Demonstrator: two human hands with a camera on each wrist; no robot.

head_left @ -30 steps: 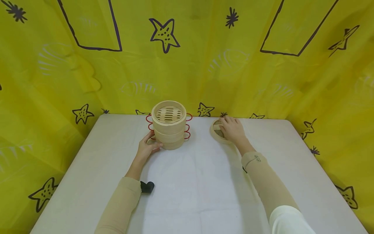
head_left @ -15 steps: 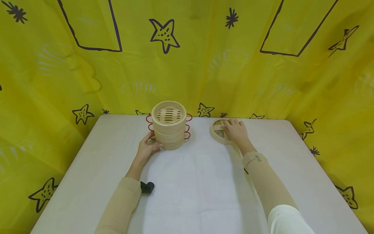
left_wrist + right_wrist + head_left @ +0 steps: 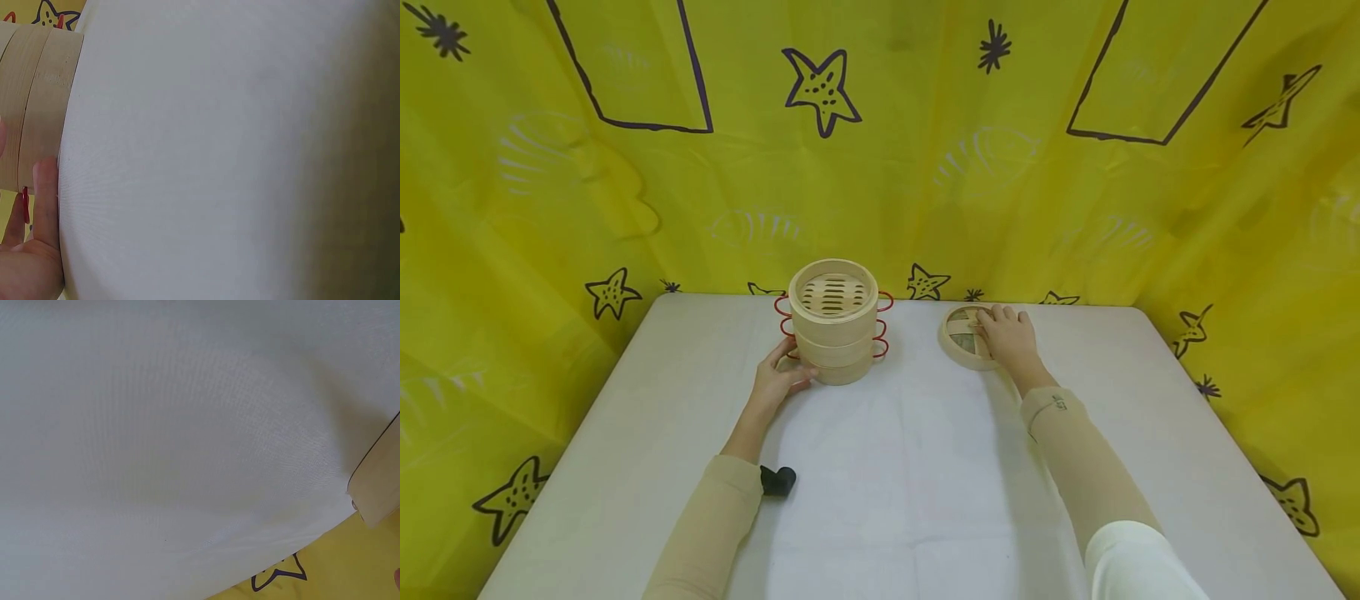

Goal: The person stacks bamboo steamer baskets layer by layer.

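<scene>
A round bamboo steamer [image 3: 837, 333] of stacked tiers with red loops at its sides stands near the table's back edge, its slatted top tier uncovered. My left hand [image 3: 775, 379] holds its lower left side, thumb at the front; in the left wrist view, a finger [image 3: 46, 200] lies along the bottom tier [image 3: 50, 94]. To the right, the bamboo steamer lid [image 3: 961, 343] lies on the table with its crossed bands up. My right hand [image 3: 1011, 336] grips at its right part, fingertips at the bands. The right wrist view catches only the lid's rim [image 3: 380, 478] and a fingertip.
A white cloth covers the table [image 3: 910, 467]. A yellow curtain [image 3: 880, 167] with drawn starfish rises behind it and at both sides. A black piece [image 3: 778, 481] juts from beside the left sleeve's cuff.
My right hand has shifted a little right and nearer over the lid, uncovering more of its bands. The left hand and the steamer stay where they were.
</scene>
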